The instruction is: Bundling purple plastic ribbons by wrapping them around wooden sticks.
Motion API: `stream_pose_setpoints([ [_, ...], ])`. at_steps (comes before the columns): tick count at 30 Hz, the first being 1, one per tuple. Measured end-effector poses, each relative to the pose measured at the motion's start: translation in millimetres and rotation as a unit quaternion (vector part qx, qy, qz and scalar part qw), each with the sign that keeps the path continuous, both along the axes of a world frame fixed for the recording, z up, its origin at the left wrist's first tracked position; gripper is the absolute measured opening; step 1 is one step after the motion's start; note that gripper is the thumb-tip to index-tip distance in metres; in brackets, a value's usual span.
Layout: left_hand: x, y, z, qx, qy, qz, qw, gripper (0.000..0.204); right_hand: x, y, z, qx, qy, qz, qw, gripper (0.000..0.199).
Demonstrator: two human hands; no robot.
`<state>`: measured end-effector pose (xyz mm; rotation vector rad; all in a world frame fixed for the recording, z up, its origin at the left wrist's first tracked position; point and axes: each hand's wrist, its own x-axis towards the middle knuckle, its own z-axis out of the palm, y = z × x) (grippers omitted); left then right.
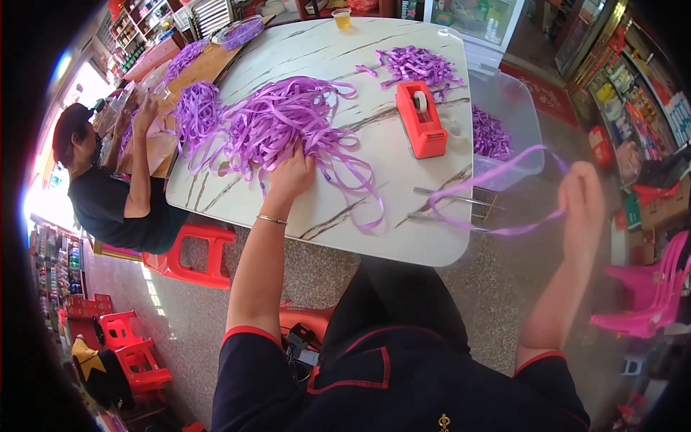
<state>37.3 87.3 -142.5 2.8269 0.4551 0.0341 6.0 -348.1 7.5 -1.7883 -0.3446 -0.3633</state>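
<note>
Left hand (291, 175) is pressing down, fingers spread, into the big heap of purple ribbon strips (277, 122) lying mid-table on the white marbled table (403, 237); not closed on any one strip that I can see. Right hand (581, 205) is held out past the table's right edge, fingers pinched shut on a single purple ribbon (489, 176) looping back toward the tabletop. Red tape dispenser (421, 119) is sitting just right of the heap, and a second person (115, 194) is working ribbon at the far left.
</note>
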Motion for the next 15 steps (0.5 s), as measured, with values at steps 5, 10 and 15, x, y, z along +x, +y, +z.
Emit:
stream_pose_setpoints([
  [5, 4.8, 4.3, 13.1, 0.089, 0.019, -0.066, 0.994, 0.055, -18.5, -29.9, 15.9, 0.009, -0.026, -0.051, 0.998, 0.007],
  [10, -34.5, -40.5, 80.9, 0.102, 0.048, -0.147, 0.983, 0.042, -36.8, -56.6, 20.2, 0.053, 0.027, -0.029, 0.998, 0.002],
  [15, -33.4, -142.8, 116.9, -0.219, -0.129, -0.382, 0.888, 0.026, -53.2, -62.2, 17.0, 0.048, 0.139, 0.088, 0.985, 0.004],
])
